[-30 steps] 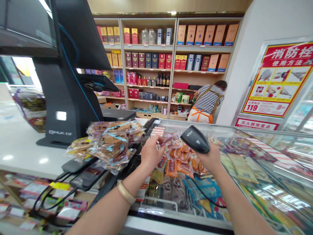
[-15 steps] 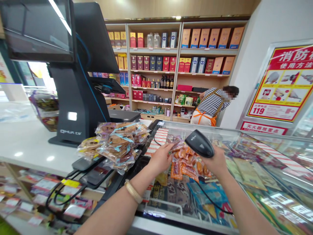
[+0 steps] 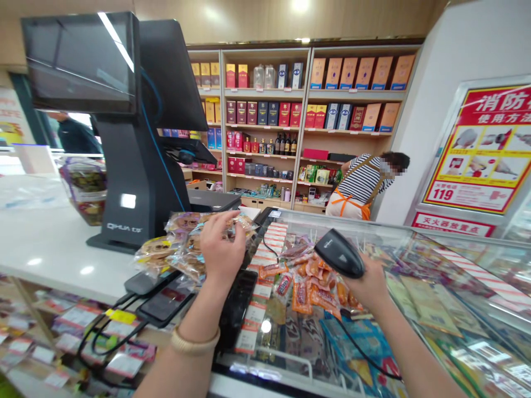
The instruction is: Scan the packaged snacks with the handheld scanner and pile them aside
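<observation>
In my right hand (image 3: 369, 284) I hold a black barcode scanner (image 3: 338, 253), its head pointing up and left over the glass-topped case. Below it lies a pile of sausages in orange wrappers (image 3: 317, 287). The scanner's cord hangs down from under my right hand. My left hand (image 3: 223, 243), with a bracelet at the wrist, is raised over clear bags of flat brown biscuits (image 3: 186, 257) on the counter. Its fingers are bent and apart, with nothing visible in them. Part of the bags is hidden behind this hand; whether it touches them I cannot tell.
A black checkout terminal (image 3: 139, 166) stands on the white counter (image 3: 41, 237), beside a jar (image 3: 85, 188). Phone-like devices (image 3: 166, 301) with cables lie at the counter's front edge. A person in a striped top (image 3: 359, 177) bends by the shelves (image 3: 265, 94).
My left hand has moved left and up, from the wrapped sausages to above the biscuit bags. The scanner stays in my right hand at nearly the same place. The camera view has shifted slightly.
</observation>
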The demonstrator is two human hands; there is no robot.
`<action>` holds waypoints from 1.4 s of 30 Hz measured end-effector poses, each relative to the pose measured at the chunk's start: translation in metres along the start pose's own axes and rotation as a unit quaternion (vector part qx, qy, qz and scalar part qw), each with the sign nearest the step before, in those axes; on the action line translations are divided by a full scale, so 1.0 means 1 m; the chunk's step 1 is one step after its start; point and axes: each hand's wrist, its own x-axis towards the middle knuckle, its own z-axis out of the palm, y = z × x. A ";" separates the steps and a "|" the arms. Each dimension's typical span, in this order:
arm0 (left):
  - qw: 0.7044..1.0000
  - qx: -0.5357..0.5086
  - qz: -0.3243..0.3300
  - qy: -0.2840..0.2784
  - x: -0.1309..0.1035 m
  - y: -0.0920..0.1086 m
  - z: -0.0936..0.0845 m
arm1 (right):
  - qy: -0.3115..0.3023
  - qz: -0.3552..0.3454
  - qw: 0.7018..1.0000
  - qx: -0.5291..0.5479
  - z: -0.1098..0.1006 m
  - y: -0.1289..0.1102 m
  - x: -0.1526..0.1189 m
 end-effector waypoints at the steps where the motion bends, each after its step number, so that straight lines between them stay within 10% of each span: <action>1: 0.999 0.026 -0.018 0.006 0.007 -0.005 -0.006 | -0.001 -0.005 1.000 -0.001 0.000 0.000 0.000; 12: 0.878 0.354 -0.016 -0.322 0.051 -0.065 -0.033 | -0.020 -0.022 1.000 -0.001 0.002 -0.004 -0.003; 19: 0.835 0.389 -0.011 -0.389 0.060 -0.056 -0.031 | -0.011 -0.053 0.999 -0.001 0.005 -0.004 -0.002; 33: 0.832 0.394 -0.001 -0.390 0.063 -0.032 -0.003 | -0.029 -0.076 0.996 0.024 0.005 -0.015 0.001; 38: 0.913 0.292 -0.022 -0.284 0.059 -0.036 -0.012 | -0.026 -0.071 0.997 0.017 0.006 -0.015 0.001; 42: 0.985 -0.050 -0.093 -0.139 0.046 -0.028 -0.013 | -0.033 -0.063 0.997 0.020 0.006 -0.014 0.000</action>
